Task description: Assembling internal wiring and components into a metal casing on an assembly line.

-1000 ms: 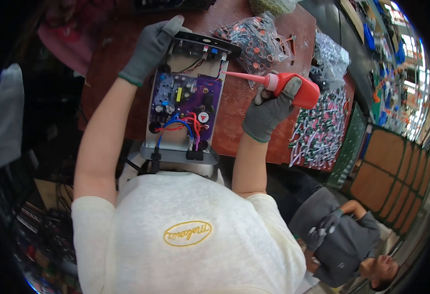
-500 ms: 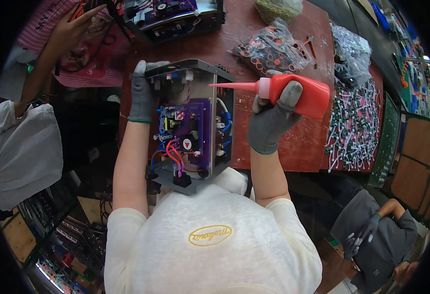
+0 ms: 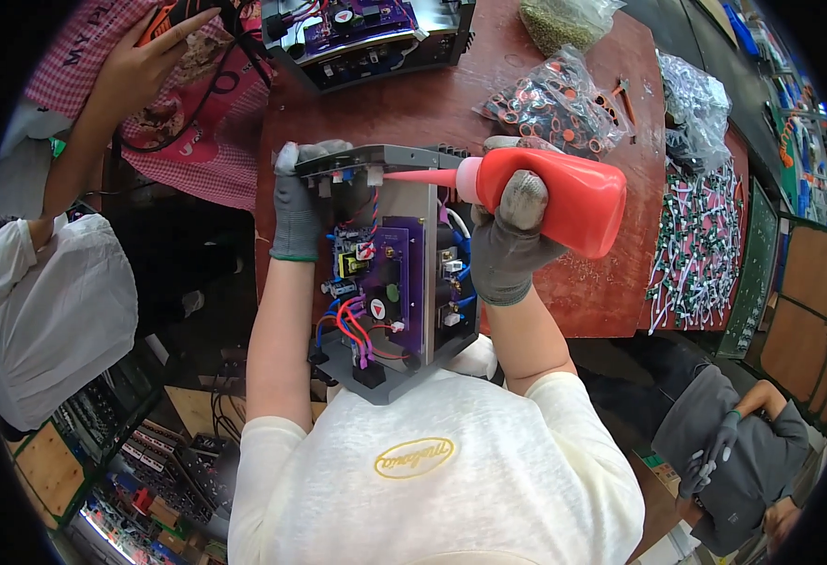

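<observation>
Right hand [image 3: 515, 247] has most fingers hidden behind red bottle [image 3: 569, 202], nozzle tip [image 3: 393, 176] too small to tell whether it touches white connector [image 3: 375, 176], left hand [image 3: 297, 212] partly hidden behind end panel [image 3: 399, 158], second chassis [image 3: 385, 72] and clear bag of green bits [image 3: 594, 13] cut by top edge, far-right clutter [image 3: 813, 127] blurred.

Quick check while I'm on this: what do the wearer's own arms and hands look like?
The left hand and right hand wear grey knit gloves with paler, smudged fingertips; the left cuff has a green edge. The forearms are bare below short, off-white sleeves.
</observation>
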Demonstrator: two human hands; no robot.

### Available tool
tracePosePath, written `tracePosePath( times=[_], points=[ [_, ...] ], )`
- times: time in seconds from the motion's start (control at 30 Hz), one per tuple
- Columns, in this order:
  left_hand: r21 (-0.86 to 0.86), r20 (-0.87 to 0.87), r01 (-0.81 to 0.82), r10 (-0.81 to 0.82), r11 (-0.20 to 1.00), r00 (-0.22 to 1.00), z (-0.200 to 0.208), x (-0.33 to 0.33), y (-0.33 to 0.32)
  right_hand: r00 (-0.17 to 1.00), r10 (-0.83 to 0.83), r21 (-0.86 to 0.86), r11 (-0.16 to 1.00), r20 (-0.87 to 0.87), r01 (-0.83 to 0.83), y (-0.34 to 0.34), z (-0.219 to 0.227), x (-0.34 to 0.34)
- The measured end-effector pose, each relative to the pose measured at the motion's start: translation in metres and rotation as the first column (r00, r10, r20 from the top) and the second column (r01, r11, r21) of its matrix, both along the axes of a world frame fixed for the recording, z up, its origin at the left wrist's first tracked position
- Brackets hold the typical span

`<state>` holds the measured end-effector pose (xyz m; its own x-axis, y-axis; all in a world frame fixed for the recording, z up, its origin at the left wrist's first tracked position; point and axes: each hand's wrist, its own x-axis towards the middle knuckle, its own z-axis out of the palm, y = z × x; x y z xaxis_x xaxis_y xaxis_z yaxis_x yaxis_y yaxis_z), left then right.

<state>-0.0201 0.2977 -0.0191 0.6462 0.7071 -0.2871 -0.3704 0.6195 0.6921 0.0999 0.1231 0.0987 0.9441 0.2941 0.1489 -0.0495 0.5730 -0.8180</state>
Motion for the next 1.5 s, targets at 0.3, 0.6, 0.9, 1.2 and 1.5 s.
tracePosePath(
  times=[0.3, 0.6, 0.9, 1.2, 1.5],
  points=[
    [0.028, 0.027, -0.021, 0.020, 0.999, 0.999, -0.012, -0.001, 0.000, 0.920, -0.129, -0.269, 0.933, 0.369, 0.239, 0.014, -0.008, 0.010],
    [0.060, 0.004, -0.018, 0.018, 0.998, 1.000, -0.005, 0.000, -0.002, 0.974, -0.078, -0.173, 0.978, 0.210, 0.116, 0.015, -0.009, 0.007],
    [-0.030, 0.045, -0.014, 0.015, 0.999, 0.999, -0.002, 0.003, -0.004, 0.975, -0.078, -0.137, 0.985, 0.206, 0.108, 0.017, -0.006, 0.010],
    [0.009, -0.031, -0.048, 0.048, 0.999, 0.998, -0.007, 0.006, 0.000, 0.979, -0.029, -0.159, 0.985, 0.204, 0.062, 0.016, -0.006, 0.014],
    [0.021, 0.026, -0.010, 0.010, 1.000, 1.000, -0.006, 0.004, -0.003, 0.982, -0.041, -0.141, 0.988, 0.184, 0.067, 0.012, -0.007, 0.015]
  ],
)
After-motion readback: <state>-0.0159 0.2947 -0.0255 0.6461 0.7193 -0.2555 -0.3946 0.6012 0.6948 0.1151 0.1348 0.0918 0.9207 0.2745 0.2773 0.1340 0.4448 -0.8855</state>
